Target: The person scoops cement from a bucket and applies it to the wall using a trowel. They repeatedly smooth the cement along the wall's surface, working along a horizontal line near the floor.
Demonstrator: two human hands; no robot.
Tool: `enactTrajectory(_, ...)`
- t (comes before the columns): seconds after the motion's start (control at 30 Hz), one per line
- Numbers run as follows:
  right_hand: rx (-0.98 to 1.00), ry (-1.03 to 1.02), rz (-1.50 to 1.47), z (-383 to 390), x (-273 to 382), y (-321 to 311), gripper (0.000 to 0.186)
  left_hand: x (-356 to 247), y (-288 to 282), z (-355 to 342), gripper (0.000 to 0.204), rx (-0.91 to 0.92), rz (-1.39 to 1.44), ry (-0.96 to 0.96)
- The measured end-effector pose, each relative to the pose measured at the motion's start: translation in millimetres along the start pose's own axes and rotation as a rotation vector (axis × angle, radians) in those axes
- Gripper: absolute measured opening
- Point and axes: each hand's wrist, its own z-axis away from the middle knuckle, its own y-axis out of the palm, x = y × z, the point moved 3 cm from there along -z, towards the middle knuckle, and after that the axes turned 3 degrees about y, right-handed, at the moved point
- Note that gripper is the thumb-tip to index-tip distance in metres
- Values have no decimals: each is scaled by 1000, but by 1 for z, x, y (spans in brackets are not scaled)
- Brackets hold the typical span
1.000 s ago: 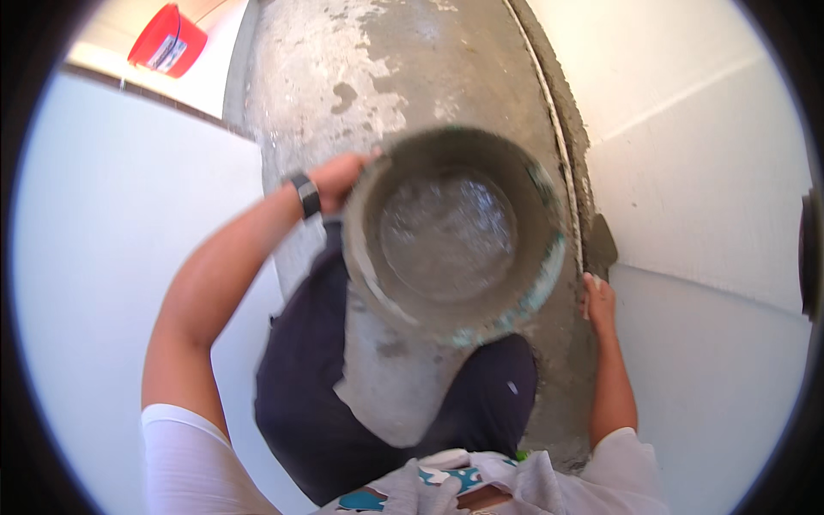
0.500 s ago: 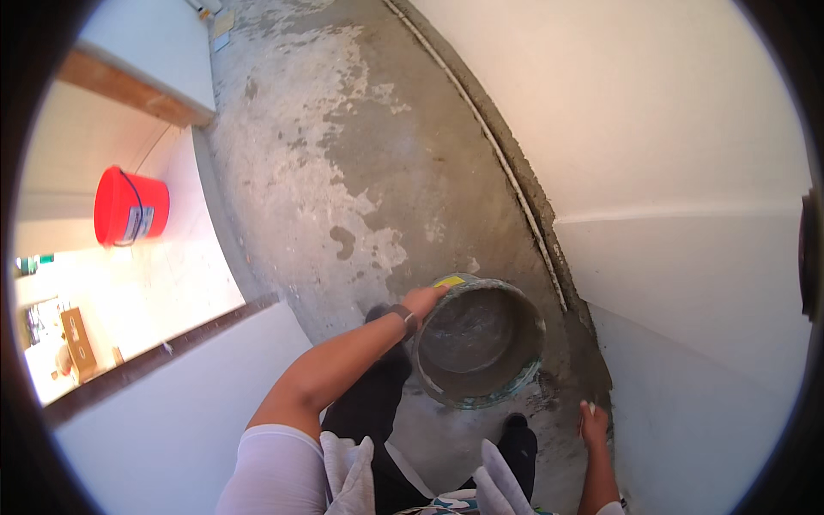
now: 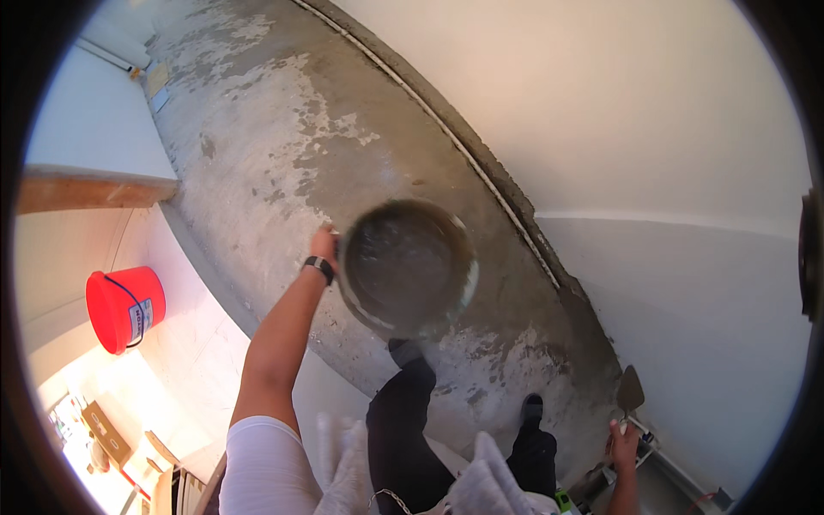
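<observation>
My left hand (image 3: 324, 246) is closed on the left side of a round, dark mixing tub (image 3: 458, 257), which is smeared with grey mortar. The tub is blurred by motion and seems to hang above the concrete floor, tilted so that its grey-coated inside shows. A dark band circles my left wrist. At the lower right, my right hand (image 3: 624, 445) grips the handle of a trowel (image 3: 631, 390), its rounded grey blade pointing away from me, close to the white wall. The two hands are far apart.
The concrete floor (image 3: 257, 129) has wet and dry patches. A pale pipe (image 3: 446, 133) runs in a groove along the right wall (image 3: 652, 112). A red bucket (image 3: 112, 309) stands beyond the opening at left. My shoes (image 3: 532, 405) are below the tub. A cardboard box (image 3: 107, 432) lies lower left.
The tub has moved away and to the left in my left hand, uncovering splattered floor. The trowel blade has come into sight above my right hand. The whole view has turned.
</observation>
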Motion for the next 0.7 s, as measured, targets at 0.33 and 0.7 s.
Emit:
enactTrajectory(0.33,10,-42,18,-22,42,-12,40,-73,-79,25,58,-350,648,334)
enactTrajectory(0.7,38,109,11,-187,-90,71,58,30,-29,19,35,-84,677,417)
